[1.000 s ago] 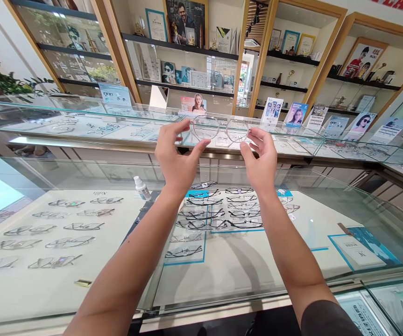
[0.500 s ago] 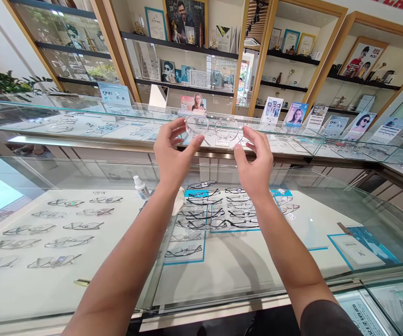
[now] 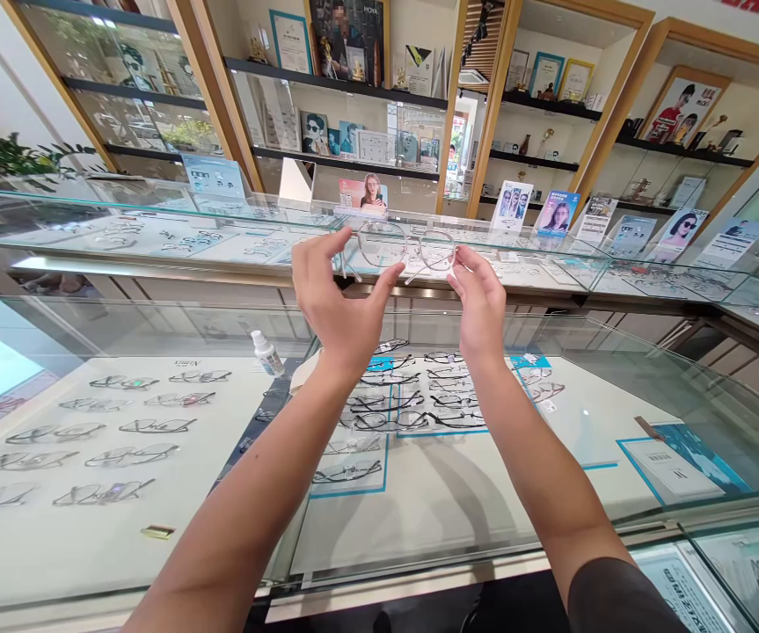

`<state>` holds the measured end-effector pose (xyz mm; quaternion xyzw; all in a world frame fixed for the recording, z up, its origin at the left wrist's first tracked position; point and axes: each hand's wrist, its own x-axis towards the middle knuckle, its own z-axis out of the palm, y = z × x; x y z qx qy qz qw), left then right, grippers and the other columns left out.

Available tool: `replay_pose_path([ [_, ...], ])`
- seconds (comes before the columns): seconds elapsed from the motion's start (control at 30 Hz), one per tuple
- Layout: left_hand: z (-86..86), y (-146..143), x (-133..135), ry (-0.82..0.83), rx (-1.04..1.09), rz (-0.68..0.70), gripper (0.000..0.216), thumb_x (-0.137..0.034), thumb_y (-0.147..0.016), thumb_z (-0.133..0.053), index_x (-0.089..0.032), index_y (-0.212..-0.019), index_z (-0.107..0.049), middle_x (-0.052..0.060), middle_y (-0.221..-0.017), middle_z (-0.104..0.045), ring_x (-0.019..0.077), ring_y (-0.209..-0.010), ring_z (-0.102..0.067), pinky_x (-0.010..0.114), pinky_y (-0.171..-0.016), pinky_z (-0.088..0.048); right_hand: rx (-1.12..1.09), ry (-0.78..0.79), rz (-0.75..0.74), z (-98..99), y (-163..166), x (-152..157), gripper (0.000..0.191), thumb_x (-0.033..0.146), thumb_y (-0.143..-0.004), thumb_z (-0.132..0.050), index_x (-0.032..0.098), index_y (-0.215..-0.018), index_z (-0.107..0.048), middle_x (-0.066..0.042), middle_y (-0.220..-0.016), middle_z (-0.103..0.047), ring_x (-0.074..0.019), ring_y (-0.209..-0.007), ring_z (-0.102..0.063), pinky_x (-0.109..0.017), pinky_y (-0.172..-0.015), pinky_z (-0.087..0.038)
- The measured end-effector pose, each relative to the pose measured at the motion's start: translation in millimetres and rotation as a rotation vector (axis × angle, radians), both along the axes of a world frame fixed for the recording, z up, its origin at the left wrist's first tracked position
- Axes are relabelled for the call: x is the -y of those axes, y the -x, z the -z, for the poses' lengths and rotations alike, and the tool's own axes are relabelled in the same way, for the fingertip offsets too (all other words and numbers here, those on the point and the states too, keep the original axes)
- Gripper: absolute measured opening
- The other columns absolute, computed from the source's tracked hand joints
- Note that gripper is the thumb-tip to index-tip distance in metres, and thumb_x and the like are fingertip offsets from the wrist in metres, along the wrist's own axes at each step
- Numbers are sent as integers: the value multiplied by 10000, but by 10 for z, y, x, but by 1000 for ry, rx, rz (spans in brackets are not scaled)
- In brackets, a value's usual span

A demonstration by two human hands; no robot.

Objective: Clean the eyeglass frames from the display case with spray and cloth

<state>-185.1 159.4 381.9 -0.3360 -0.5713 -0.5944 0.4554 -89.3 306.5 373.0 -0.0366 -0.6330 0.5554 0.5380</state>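
Note:
I hold up a pair of thin-rimmed clear glasses (image 3: 406, 249) at arm's length, above a glass display counter (image 3: 551, 527). My left hand (image 3: 339, 303) pinches the left end of the frame between thumb and fingers. My right hand (image 3: 481, 303) grips the right end near the hinge. The temples hang down between my hands, partly folded. Below my arms, inside the counter, several dark-framed glasses (image 3: 412, 400) lie in rows on a white tray with blue edging.
A small white spray bottle (image 3: 266, 352) and a cloth sit on the counter near my left forearm. More glasses (image 3: 108, 431) lie in the left case. A second glass counter (image 3: 155, 233) with leaflet stands and wooden wall shelves stand beyond.
The glasses tilted and shifted slightly right and down. My right hand closed in onto the frame's end, and the temples swung downward.

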Motion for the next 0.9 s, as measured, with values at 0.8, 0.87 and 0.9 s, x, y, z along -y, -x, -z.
replay_pose_path([
  [0.8, -18, 88, -1, 14, 76, 74, 555, -486, -841, -904, -263, -1287, -660, 81, -1256, -707, 261, -1105, -700, 409, -895, -549, -107, -84, 86, -17, -87, 100, 358, 446, -968, -662, 373, -1302, -767, -49, -1403, -722, -288, -1340, -659, -540, -1138, -532],
  [0.87, -19, 81, 0, 10, 69, 64, 563, -495, -829, -914, -265, -1280, -665, 81, -1245, -705, 263, -1085, -697, 415, -890, -549, -87, -68, 90, -1, -69, 77, 353, 454, -976, -650, 369, -1300, -763, -48, -1388, -728, -281, -1330, -665, -533, -1124, -543],
  [0.9, -21, 77, 2, 8, 61, 57, 567, -503, -824, -917, -264, -1273, -667, 80, -1235, -704, 265, -1077, -694, 419, -890, -548, -81, -56, 85, 8, -58, 66, 350, 458, -977, -649, 364, -1295, -761, -48, -1379, -733, -278, -1320, -671, -532, -1121, -547],
])
